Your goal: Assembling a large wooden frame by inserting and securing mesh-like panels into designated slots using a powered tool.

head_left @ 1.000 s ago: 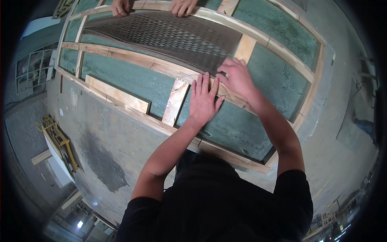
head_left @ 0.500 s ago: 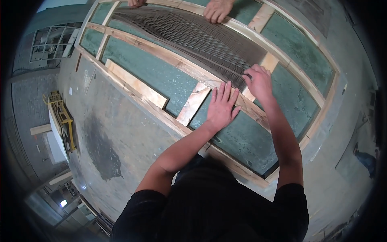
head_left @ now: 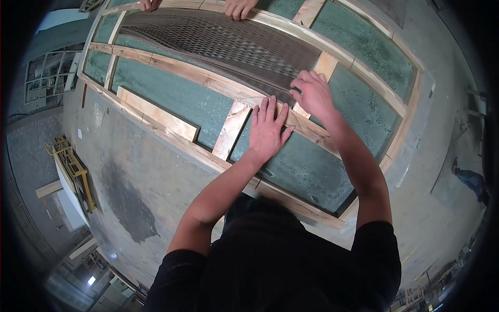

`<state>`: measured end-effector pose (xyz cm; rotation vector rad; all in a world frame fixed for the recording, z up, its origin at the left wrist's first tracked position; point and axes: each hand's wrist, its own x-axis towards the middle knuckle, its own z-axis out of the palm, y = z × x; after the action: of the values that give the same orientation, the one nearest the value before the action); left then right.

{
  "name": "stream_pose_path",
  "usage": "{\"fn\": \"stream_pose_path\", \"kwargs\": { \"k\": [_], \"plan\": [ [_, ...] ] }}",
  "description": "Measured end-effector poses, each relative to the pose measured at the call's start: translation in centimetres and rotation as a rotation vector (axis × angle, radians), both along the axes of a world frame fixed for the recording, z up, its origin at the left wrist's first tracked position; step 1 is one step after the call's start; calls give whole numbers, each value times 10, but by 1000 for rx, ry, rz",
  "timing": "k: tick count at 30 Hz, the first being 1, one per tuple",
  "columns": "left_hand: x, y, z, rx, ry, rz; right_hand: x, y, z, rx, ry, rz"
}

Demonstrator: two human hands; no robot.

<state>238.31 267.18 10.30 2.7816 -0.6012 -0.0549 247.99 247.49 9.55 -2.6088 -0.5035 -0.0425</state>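
Observation:
A brown honeycomb core [head_left: 223,44] is stretched out between two long rails of a wooden frame [head_left: 208,78], which lies on a green sheet [head_left: 171,93]. My left hand [head_left: 266,132] rests flat with fingers spread, its fingertips on the nearer rail beside the core's right end. At that same end my right hand [head_left: 314,93] is closed, fingers bent and pinching the edge of the core. A short wooden crosspiece [head_left: 326,66] lies just beyond the right hand. The exact grip of the right fingertips is partly hidden.
Across the frame, a co-worker's hands [head_left: 239,8] are at the far rail. A loose wooden board [head_left: 156,115] lies along the near left rail. Yellow metal equipment [head_left: 73,169] stands at left on the stained concrete floor [head_left: 140,171]. Another person's leg [head_left: 469,177] shows far right.
The whole scene has shifted left and slightly up in the picture. Both my hands keep nearly the same places on the rail and at the core's end.

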Motion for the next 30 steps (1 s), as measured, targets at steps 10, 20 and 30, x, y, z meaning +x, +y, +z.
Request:
{"fn": "stream_pose_path", "kwargs": {
  "k": [10, 20, 30],
  "plan": [
    [6, 0, 1, -3, 40, -17, -4, 3, -6, 49, -32, 147],
    [3, 0, 0, -8, 41, -11, -4, 5, 7, 83, 18, 120],
    [5, 1, 0, -9, 51, -1, -5, 21, 10, -61, 30, 70]
  ]
}}
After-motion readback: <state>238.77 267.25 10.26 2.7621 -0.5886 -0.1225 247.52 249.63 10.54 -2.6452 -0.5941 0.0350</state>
